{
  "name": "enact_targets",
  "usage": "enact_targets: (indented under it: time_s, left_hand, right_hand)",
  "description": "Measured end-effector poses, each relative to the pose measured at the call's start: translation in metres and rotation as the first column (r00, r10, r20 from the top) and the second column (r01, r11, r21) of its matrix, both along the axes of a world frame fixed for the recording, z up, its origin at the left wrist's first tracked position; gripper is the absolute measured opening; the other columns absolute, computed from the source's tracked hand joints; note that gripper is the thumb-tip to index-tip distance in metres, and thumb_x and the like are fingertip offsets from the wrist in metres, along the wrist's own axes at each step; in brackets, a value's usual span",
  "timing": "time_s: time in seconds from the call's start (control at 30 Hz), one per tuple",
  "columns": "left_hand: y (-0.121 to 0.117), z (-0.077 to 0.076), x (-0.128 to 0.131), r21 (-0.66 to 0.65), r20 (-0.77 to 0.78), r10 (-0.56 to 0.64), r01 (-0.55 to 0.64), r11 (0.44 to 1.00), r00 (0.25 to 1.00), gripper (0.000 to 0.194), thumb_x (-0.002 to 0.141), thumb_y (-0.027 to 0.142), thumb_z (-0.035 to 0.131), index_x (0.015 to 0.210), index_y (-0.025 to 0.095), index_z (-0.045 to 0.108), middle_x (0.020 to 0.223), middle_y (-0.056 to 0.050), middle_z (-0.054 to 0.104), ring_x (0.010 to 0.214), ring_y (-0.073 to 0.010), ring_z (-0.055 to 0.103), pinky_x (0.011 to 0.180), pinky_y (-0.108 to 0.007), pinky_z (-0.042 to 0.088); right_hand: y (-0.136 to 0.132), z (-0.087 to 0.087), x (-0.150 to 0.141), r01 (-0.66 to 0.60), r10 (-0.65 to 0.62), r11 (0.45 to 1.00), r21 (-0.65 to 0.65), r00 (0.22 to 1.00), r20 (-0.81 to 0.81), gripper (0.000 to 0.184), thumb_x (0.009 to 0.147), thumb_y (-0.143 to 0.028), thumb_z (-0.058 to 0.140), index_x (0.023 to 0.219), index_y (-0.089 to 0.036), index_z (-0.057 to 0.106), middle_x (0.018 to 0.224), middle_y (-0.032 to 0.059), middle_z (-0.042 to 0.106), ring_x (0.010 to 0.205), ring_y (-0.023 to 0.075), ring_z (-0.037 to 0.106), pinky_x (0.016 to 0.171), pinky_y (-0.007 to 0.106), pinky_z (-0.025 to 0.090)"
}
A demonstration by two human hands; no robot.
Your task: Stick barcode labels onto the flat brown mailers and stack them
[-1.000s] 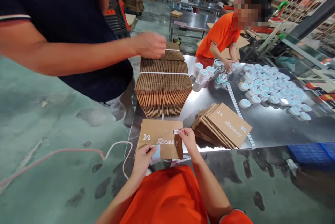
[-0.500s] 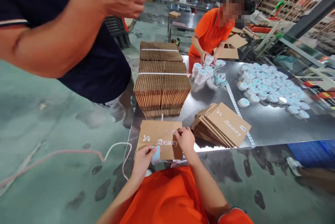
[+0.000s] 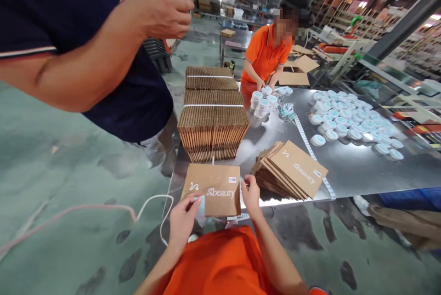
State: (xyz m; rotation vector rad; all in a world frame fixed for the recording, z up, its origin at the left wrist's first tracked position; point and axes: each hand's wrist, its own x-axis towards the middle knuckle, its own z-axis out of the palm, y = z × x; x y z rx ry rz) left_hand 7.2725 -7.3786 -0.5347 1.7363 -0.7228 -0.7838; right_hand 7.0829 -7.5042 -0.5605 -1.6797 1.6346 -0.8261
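Note:
A flat brown cardboard box (image 3: 212, 189) printed "beauty" lies at the near edge of the steel table (image 3: 361, 171). A small white label (image 3: 232, 179) sits on its top right corner. My right hand (image 3: 251, 196) is closed on the box's right edge, thumb on top. At the box's lower left corner, my left hand (image 3: 182, 222) pinches a small pale blue label sheet (image 3: 200, 207).
Strapped bundles of flat cardboard (image 3: 213, 120) stand behind the box, and a fanned stack of flat boxes (image 3: 292, 171) lies to the right. Several white jars (image 3: 354, 122) and a label strip (image 3: 306, 141) cover the far table. A person in navy (image 3: 103, 56) stands left; another in orange (image 3: 267, 53) works opposite.
My right hand set the small white label on the box's corner, then slid to the box's right edge. The person in navy lifted a hand off the bundles.

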Motion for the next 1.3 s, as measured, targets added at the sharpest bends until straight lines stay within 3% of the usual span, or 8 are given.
enact_targets:
  time_s: [0.23,0.43,0.67,0.8,0.9,1.0,1.13,1.3]
  left_hand:
    - [-0.003,-0.002,0.016,0.086,0.171,-0.048,0.034,0.996,0.984,0.029,0.071,0.046,0.058,0.056,0.021,0.062,0.118,-0.016,0.067,0.123,-0.037,0.052,0.098,-0.044,0.041]
    - [0.008,0.029,-0.002,-0.002,0.024,0.076,-0.076,0.997,0.997,0.033,0.071,0.053,0.063,0.075,0.02,0.069,0.139,-0.011,0.055,0.126,-0.0325,0.051,0.108,-0.04,0.036]
    - [0.007,0.051,-0.016,-0.124,-0.169,-0.032,0.011,0.992,0.985,0.029,0.072,0.043,0.068,0.089,0.021,0.073,0.106,-0.008,0.073,0.105,-0.0264,0.064,0.096,-0.036,0.048]
    - [-0.004,0.048,-0.024,-0.1,-0.408,-0.017,-0.026,0.995,0.913,0.023,0.061,0.033,0.072,0.079,0.018,0.076,0.086,-0.008,0.077,0.087,-0.0263,0.069,0.079,-0.035,0.054]
    - [-0.01,0.054,-0.029,-0.097,-0.47,-0.015,-0.035,0.995,0.882,0.016,0.055,0.024,0.069,0.068,0.019,0.076,0.088,-0.008,0.077,0.096,-0.0287,0.068,0.087,-0.038,0.052]
    - [-0.011,0.06,-0.032,-0.105,-0.459,-0.042,-0.007,0.994,0.888,0.018,0.055,0.025,0.068,0.07,0.018,0.077,0.099,-0.01,0.076,0.104,-0.0299,0.065,0.094,-0.041,0.049]
    - [-0.006,0.059,-0.031,-0.135,-0.366,-0.106,0.06,0.989,0.925,0.021,0.065,0.034,0.069,0.078,0.019,0.078,0.108,-0.012,0.073,0.109,-0.0286,0.063,0.097,-0.041,0.048]
    - [-0.001,0.053,-0.026,-0.129,-0.247,-0.158,0.129,0.983,0.956,0.025,0.068,0.029,0.065,0.089,0.02,0.075,0.11,-0.009,0.072,0.108,-0.0254,0.064,0.099,-0.039,0.048]
  right_hand:
    - [0.029,0.013,0.013,-0.07,0.055,0.989,-0.13,0.992,-0.116,0.025,0.079,-0.029,0.055,0.098,-0.017,0.066,0.107,0.0149,0.058,0.102,0.0286,0.055,0.092,0.044,0.044]
    - [0.036,0.054,0.003,-0.061,0.111,0.975,-0.213,0.966,0.234,0.048,0.084,-0.033,0.056,0.13,-0.021,0.046,0.121,0.0106,0.059,0.108,0.0224,0.057,0.093,0.035,0.046]
    - [-0.042,0.109,-0.149,0.619,-0.598,0.757,-0.21,0.786,0.159,0.061,0.076,-0.041,0.058,0.127,-0.011,0.043,0.108,0.0164,0.062,0.096,0.0281,0.06,0.084,0.042,0.047]
    - [-0.067,0.106,-0.184,0.678,-0.745,0.666,-0.311,0.63,-0.221,0.055,0.067,-0.033,0.063,0.115,-0.008,0.055,0.119,0.0259,0.054,0.115,0.0394,0.046,0.096,0.053,0.035]
    - [-0.047,0.096,-0.142,0.521,-0.619,0.746,-0.415,0.772,-0.144,0.045,0.074,-0.034,0.056,0.113,-0.011,0.057,0.12,0.0219,0.053,0.114,0.0344,0.048,0.093,0.049,0.039]
    - [-0.006,0.088,-0.07,0.162,-0.147,0.943,-0.29,0.986,0.073,0.031,0.081,-0.037,0.054,0.103,-0.017,0.06,0.105,0.0122,0.059,0.094,0.0236,0.057,0.079,0.036,0.048]
    - [0.043,0.083,0.009,-0.301,0.343,0.934,-0.192,0.905,0.253,0.015,0.087,-0.03,0.053,0.093,-0.02,0.063,0.095,0.0063,0.063,0.088,0.0171,0.059,0.074,0.028,0.049]
    - [0.066,0.085,0.035,-0.397,0.413,0.91,-0.118,0.844,0.343,0.014,0.087,-0.029,0.056,0.094,-0.021,0.064,0.087,0.0038,0.064,0.08,0.0156,0.06,0.072,0.028,0.048]
